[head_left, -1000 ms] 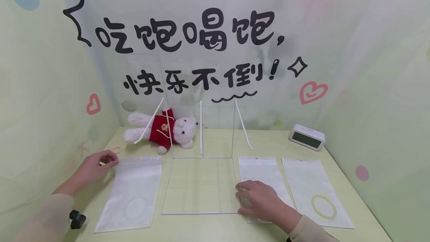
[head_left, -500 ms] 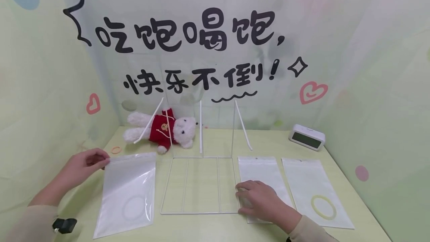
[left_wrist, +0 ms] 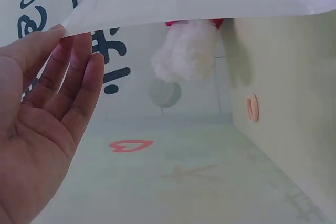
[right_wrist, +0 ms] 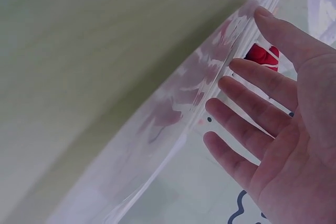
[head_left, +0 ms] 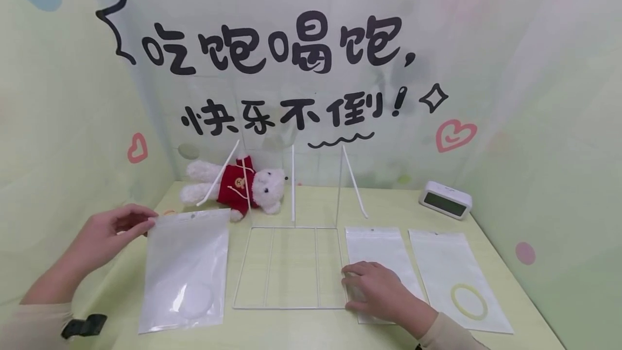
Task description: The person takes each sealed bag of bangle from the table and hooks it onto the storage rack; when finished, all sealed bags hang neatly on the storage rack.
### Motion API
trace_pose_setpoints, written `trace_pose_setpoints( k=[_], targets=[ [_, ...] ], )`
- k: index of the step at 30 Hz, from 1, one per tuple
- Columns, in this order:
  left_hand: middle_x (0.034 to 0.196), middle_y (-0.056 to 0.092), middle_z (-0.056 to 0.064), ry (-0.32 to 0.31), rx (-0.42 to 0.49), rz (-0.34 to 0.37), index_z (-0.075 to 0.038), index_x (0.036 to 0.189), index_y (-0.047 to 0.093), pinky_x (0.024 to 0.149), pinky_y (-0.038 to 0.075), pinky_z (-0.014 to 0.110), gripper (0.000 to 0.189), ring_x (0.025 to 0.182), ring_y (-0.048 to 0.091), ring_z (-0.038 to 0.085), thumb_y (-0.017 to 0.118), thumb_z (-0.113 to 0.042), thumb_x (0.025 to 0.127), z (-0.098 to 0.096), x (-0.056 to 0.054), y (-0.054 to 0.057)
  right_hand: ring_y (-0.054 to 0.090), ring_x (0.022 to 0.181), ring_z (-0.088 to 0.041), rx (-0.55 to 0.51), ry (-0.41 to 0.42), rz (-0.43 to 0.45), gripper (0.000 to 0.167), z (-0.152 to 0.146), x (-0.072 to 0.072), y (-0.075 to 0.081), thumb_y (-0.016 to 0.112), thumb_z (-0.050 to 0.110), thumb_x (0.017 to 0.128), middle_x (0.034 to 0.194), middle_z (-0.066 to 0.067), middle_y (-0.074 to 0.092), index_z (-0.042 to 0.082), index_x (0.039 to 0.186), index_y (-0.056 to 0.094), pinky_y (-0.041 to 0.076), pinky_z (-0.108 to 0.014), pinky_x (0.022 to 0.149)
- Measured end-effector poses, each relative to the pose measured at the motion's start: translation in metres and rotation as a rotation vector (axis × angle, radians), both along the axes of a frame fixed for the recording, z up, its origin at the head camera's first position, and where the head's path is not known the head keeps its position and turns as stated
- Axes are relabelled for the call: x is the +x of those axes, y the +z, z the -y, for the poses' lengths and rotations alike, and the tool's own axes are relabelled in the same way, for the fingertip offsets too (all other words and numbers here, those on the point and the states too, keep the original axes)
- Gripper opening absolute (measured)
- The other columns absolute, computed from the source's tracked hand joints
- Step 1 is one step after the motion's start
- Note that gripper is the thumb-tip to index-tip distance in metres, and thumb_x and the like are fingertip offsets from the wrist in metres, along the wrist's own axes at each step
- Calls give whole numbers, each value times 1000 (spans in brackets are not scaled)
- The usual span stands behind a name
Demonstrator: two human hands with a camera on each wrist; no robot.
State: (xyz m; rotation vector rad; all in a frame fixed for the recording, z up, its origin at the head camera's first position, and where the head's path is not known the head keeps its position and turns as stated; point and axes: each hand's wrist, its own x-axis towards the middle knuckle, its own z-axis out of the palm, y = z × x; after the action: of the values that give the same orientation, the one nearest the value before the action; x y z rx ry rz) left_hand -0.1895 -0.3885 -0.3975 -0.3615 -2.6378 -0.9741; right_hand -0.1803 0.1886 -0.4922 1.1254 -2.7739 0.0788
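Observation:
My left hand pinches the top left corner of a white zip bag, thumb in front and fingers behind. The bag is raised at that corner, and a pale round shape shows through its lower part. In the left wrist view, the bag's edge stretches away from the fingertips. My right hand rests over a second white bag, close to the right side of a white wire rack. Its fingers are straight and lie against clear plastic in the right wrist view.
A third white bag with a yellow ring lies at the right. Behind the rack, a white plush bear in red lies on its side. A digital clock stands back right. A small orange band lies at the left.
My left hand has moved left and lifted the bag's upper edge, which now partly covers the orange band. My right hand stays in place.

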Motion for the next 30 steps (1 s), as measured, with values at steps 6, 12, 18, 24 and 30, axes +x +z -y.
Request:
trace_pose_setpoints(
  k=[6, 12, 18, 24, 30],
  targets=[
    [91, 76, -8, -21, 28, -65, -14, 111, 74, 64, 54, 11, 18, 78, 70, 1, 75, -8, 94, -11, 8, 21, 65, 119, -18, -4, 5, -5, 42, 0, -1, 0, 83, 48, 81, 129, 4, 70, 20, 112, 78, 56, -40, 101],
    [93, 76, -9, -121, 58, -224, -12, 103, 77, 71, 56, 8, 32, 79, 70, -1, 77, 13, 83, -28, 20, 45, 65, 121, -17, 11, 1, 10, 42, 0, 0, 0, 82, 49, 81, 130, 5, 70, 21, 112, 78, 55, -39, 102],
    [94, 75, -2, -292, 50, -399, -4, 101, 76, 81, 56, 8, 44, 81, 68, 3, 75, 28, 71, -36, 27, 68, 65, 120, -18, 11, 3, 2, 42, 1, 0, 1, 83, 49, 81, 130, 5, 70, 21, 112, 78, 56, -39, 102],
    [98, 76, 12, -546, 297, -437, 15, 101, 71, 88, 58, 13, 24, 87, 70, 11, 71, 25, 80, -47, 34, 94, 66, 119, -18, 11, 1, -14, 41, 0, 1, 3, 84, 47, 79, 129, 4, 70, 22, 111, 78, 56, -38, 101],
    [99, 76, 18, -675, 453, -453, 23, 97, 67, 87, 59, 16, 16, 90, 71, 16, 73, 17, 84, -60, 43, 115, 66, 119, -18, 13, -2, -3, 41, 1, 1, 2, 84, 47, 79, 129, 4, 70, 22, 111, 78, 56, -37, 101]
  ],
)
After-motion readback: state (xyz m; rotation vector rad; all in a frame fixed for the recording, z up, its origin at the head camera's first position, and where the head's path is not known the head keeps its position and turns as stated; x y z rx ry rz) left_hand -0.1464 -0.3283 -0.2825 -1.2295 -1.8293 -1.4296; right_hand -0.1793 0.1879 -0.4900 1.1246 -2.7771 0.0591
